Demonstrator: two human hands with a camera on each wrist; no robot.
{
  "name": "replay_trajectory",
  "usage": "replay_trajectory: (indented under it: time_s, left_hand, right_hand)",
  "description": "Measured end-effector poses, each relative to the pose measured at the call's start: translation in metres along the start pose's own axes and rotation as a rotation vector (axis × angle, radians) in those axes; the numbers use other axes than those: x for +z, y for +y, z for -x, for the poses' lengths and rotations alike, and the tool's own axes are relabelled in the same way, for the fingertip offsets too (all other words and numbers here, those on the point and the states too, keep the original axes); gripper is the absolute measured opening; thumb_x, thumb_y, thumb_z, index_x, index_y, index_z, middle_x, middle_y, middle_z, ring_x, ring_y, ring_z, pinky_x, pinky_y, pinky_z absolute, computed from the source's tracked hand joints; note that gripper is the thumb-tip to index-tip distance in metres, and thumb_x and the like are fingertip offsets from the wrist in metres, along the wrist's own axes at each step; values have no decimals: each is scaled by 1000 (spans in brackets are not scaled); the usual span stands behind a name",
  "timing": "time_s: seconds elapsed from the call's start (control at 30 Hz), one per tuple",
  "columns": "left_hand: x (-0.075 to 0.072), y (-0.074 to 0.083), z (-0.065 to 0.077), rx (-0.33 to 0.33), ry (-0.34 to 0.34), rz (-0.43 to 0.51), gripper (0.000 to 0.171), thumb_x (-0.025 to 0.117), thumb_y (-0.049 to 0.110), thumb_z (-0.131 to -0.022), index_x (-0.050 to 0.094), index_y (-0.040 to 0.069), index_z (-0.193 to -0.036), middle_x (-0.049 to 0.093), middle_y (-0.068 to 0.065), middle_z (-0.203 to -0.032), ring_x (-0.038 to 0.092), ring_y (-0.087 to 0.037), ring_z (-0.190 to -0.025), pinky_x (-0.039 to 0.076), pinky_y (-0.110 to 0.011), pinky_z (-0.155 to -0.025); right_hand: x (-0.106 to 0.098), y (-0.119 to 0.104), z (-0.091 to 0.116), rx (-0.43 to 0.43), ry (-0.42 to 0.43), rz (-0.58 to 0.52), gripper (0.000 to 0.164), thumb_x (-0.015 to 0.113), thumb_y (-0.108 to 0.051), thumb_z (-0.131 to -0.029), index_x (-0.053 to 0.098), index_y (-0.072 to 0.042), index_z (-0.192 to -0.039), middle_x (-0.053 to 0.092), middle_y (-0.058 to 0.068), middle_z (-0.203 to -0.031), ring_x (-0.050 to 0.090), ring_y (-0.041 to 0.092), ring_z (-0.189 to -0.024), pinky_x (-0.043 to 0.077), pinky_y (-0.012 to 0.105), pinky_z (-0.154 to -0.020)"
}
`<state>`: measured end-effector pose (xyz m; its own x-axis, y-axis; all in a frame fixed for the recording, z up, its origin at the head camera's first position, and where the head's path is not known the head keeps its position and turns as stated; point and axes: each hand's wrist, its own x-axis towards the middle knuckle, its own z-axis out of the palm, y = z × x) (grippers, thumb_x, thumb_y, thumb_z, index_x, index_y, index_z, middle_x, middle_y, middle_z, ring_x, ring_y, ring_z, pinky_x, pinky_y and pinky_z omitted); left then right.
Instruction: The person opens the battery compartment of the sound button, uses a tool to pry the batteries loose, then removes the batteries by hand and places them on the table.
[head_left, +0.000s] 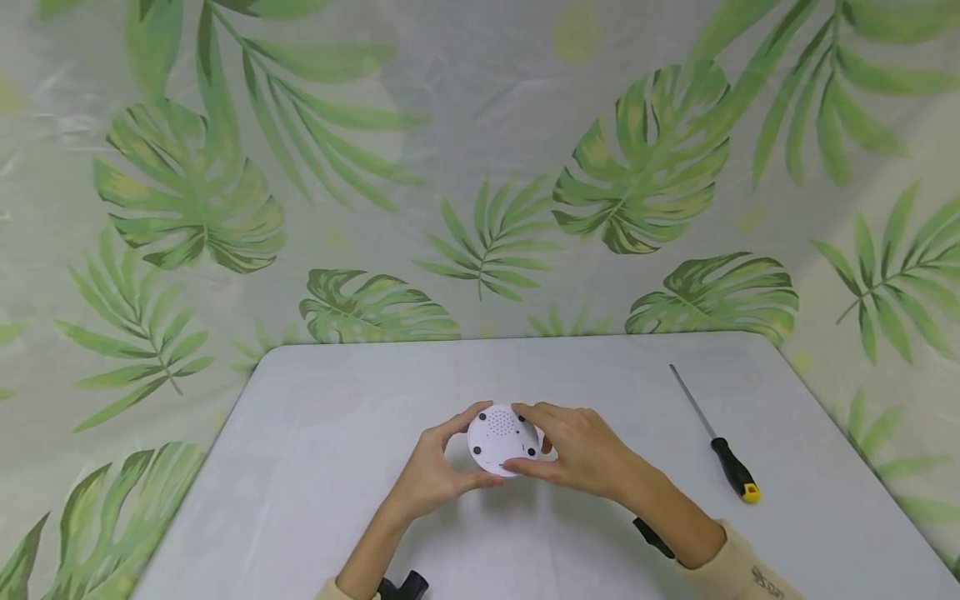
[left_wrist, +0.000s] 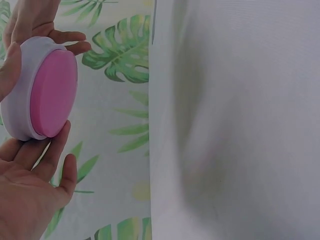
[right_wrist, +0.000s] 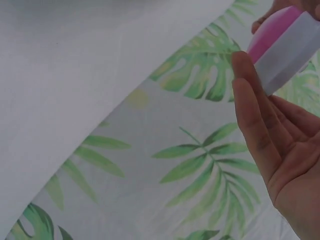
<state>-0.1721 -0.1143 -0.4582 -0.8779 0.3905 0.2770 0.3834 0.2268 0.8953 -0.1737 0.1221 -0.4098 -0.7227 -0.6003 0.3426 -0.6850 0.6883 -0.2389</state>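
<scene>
Both hands hold a round push-button device (head_left: 501, 442) above the white table. Its white underside, with several dark rubber feet and a patch of small speaker holes, faces the head camera. The left wrist view shows the broad pink button top (left_wrist: 54, 93) set in a white base. My left hand (head_left: 442, 467) grips the left edge between thumb and fingers. On the right edge, my right hand (head_left: 581, 446) pinches it, thumb low on the underside and fingertips at the upper rim. In the right wrist view, fingers (right_wrist: 252, 112) lie along the white side.
A screwdriver (head_left: 729, 465) with a black and yellow handle lies on the table (head_left: 315, 450) to the right, its shaft pointing away. A leaf-patterned cloth (head_left: 487, 150) hangs behind the table's far edge. Black wrist-camera parts (head_left: 405, 586) show beside the forearms.
</scene>
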Motion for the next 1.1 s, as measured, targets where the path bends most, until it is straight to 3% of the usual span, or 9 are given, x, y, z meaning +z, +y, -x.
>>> replay_trajectory:
  time_s: [0.3,0.6,0.83,1.1]
  left_hand:
    - [1,0,-1,-24,16,1,84,90,29,-65,49,33,-138,58,12,-136,48,-14,-133,32,-51,-113]
    - [2,2,1,-67,24,45,86,89,19,-65,49,26,-140,57,7,-139,46,-17,-135,27,-52,-116]
    - [2,-3,0,-48,32,56,83,89,25,-67,50,23,-140,57,8,-138,48,-16,-133,27,-54,-116]
    - [3,-9,-1,-38,37,56,82,88,26,-68,50,16,-141,59,8,-136,53,-16,-126,30,-51,-113]
  right_hand:
    - [2,1,-2,-39,-4,55,72,58,-64,-84,60,-7,-127,66,-7,-88,55,-4,-61,37,10,-52]
    - [18,4,2,-180,82,206,64,49,-54,-94,59,-2,-128,63,3,-97,36,-3,-48,29,8,-46]
    - [26,2,6,-169,118,283,61,43,-54,-97,57,-7,-133,60,4,-99,27,-1,-45,23,10,-43]
    - [29,0,7,-132,77,315,58,44,-51,-98,54,-9,-136,61,7,-103,28,0,-45,22,9,-44]
